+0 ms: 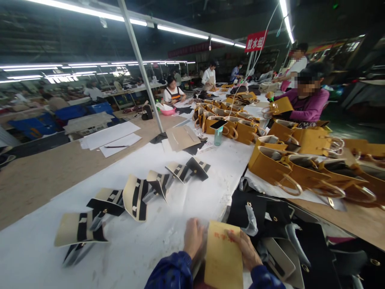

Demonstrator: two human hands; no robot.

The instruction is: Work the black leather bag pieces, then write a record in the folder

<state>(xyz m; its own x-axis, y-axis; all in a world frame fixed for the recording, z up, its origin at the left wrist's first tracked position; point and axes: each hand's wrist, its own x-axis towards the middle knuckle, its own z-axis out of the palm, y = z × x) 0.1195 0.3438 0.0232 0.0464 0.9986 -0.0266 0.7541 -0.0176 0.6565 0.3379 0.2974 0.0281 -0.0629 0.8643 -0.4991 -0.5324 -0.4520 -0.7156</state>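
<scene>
Across white workbench paper, our left hand and right hand both grip the tan card envelope; we'd best hold its edges squarely.

Place: a factory floor, most likely a handbag assembly hall.
Benches: a long white-covered worktable runs away from the person's left hand, with more rows of benches far off to that hand's left.
Goods: mustard-yellow handbags with ring handles stand in dozens up and to the right of the right hand.
Parts: folded black-and-cream cut pieces lie in a line just left of the left hand.
Workers: several people sit or stand at benches well beyond both hands.
Lighting: long tube lights hang overhead.
Sign: a red hanging banner, its writing too small to read surely.
</scene>
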